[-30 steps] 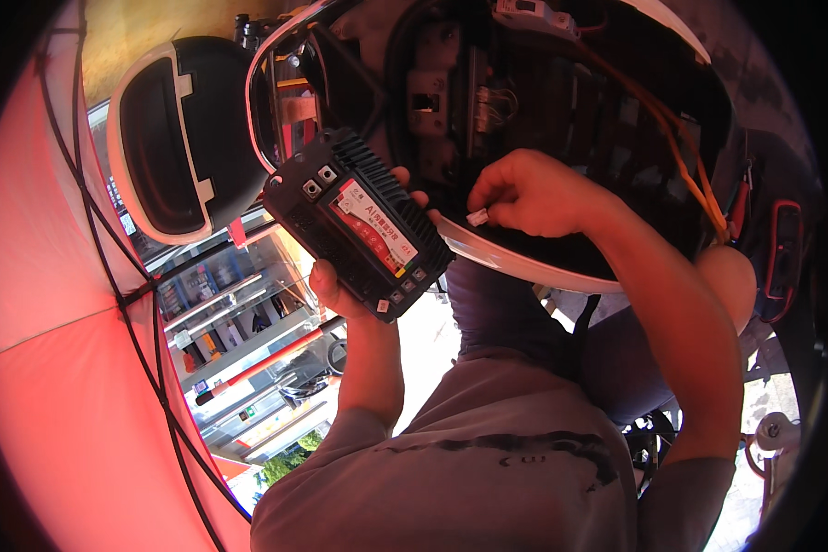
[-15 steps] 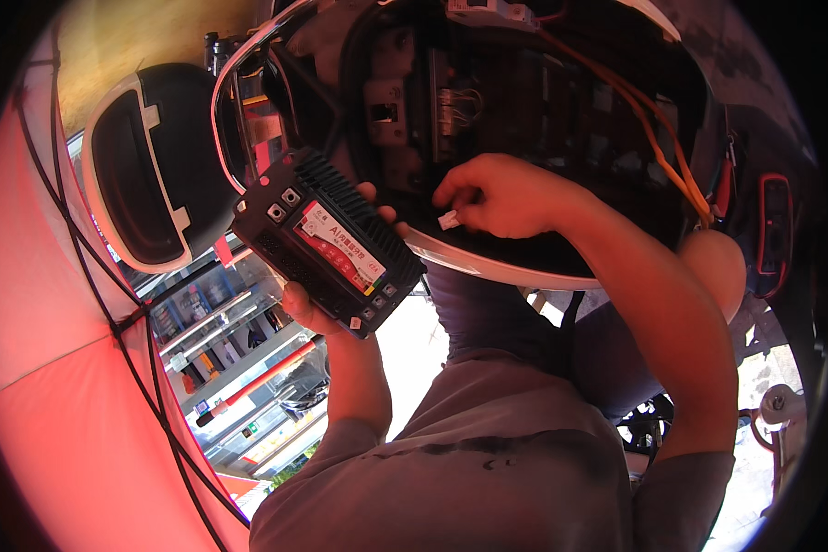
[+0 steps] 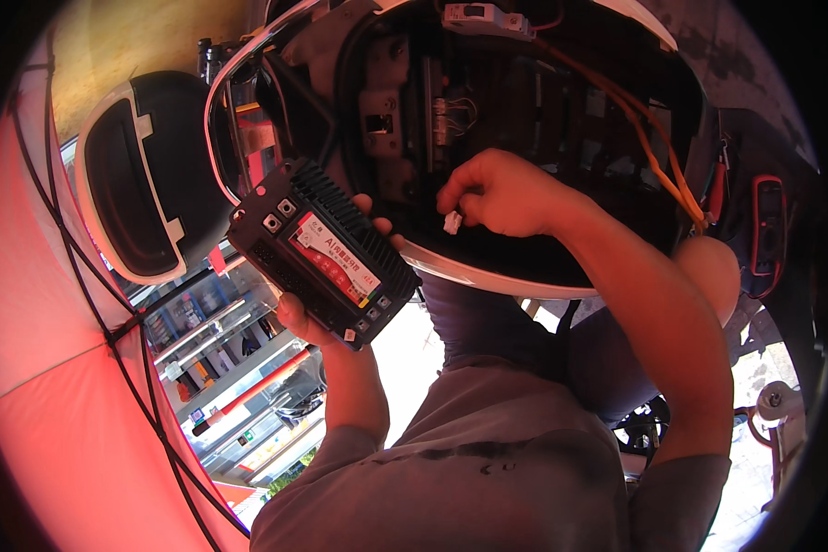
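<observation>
My left hand [image 3: 305, 320] is wrapped round a black motor controller [image 3: 317, 267] with cooling fins along one side and a red and white label on its face. Metal terminals sit near both of its ends. My right hand [image 3: 515, 195] is closed in a pinch over the rim of a dark open compartment [image 3: 488, 267], to the right of the controller. Between its fingertips is a small white plug connector [image 3: 453, 223], apart from the controller. Any wires behind the plug are hidden by shadow and by my hand.
Orange cables [image 3: 649, 138] run down the compartment's right side from a grey circuit breaker [image 3: 486, 20] at its far edge. A red-edged multimeter [image 3: 767, 225] lies at the right. On the left are a black and white seat-like part [image 3: 138, 179] and red fabric [image 3: 41, 304] with black cords.
The controller has shifted slightly left and down in my left hand. The white plug in my right fingers has turned to hang more downward. Both hands keep their hold.
</observation>
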A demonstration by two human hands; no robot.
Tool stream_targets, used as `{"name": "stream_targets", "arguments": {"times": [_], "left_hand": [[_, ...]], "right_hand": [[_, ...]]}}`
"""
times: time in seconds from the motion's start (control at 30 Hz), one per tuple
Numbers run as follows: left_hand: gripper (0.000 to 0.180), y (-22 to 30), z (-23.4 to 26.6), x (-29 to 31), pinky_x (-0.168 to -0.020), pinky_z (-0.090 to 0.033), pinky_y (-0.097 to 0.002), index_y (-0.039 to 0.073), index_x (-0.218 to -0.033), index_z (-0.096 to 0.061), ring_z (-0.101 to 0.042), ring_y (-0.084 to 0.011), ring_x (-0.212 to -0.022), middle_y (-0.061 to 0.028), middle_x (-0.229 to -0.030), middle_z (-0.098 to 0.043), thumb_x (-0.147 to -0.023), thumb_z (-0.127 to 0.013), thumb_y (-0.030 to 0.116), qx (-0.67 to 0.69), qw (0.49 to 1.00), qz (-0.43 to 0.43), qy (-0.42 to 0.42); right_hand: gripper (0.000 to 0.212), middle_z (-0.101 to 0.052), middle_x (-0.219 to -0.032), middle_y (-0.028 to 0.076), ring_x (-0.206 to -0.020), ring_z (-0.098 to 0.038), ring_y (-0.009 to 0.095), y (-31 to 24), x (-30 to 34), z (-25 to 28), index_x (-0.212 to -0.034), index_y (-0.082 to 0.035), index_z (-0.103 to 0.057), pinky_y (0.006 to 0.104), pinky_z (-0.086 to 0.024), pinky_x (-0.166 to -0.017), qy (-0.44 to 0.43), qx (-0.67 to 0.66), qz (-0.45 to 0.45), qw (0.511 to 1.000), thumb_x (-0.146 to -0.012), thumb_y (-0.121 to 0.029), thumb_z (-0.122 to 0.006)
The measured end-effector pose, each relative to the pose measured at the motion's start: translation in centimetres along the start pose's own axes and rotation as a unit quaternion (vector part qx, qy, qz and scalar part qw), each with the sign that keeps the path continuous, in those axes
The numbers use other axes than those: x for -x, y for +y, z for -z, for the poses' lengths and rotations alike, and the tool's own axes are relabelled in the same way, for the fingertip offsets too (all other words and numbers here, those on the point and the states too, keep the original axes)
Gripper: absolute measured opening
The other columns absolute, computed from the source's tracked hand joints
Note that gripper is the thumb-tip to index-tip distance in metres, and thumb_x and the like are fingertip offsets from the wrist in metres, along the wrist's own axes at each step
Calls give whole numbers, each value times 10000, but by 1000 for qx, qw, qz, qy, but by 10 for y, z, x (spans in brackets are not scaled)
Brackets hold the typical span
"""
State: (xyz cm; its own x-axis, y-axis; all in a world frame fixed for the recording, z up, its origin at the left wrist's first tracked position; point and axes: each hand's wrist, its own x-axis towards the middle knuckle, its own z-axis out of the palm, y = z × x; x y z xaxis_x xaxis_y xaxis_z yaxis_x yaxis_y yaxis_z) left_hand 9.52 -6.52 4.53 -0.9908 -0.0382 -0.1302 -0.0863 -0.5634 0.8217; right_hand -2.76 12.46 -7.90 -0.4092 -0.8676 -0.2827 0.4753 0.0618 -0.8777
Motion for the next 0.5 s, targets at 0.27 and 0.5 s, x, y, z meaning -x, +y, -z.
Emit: {"name": "stream_targets", "arguments": {"times": [0.27, 0.5], "left_hand": [[1047, 3, 5, -2, -1130, -428, -630, -18, -1613, -162, -441, -527, -1390, -404, -1565, -271, -891, -769, 436, 17, 1000, 16, -16], [1049, 6, 6, -1, -1096, -453, -647, -24, -1612, -160, -437, -539, -1388, -422, -1556, -268, -892, -769, 435, 14, 1000, 17, 1]], "right_hand": [[273, -752, -1052, 189, -956, -728, 271, -1, 5, -4, -1065, -25, -781, 357, -571, -824, 19, 39, -65, 997, -838, 28, -638], [334, -764, -1046, 158, -951, -740, 219, 5, 4, -16, -1203, -2, -674, 331, -577, -820, 20, -25, -13, 999, -870, -13, -706]]}}
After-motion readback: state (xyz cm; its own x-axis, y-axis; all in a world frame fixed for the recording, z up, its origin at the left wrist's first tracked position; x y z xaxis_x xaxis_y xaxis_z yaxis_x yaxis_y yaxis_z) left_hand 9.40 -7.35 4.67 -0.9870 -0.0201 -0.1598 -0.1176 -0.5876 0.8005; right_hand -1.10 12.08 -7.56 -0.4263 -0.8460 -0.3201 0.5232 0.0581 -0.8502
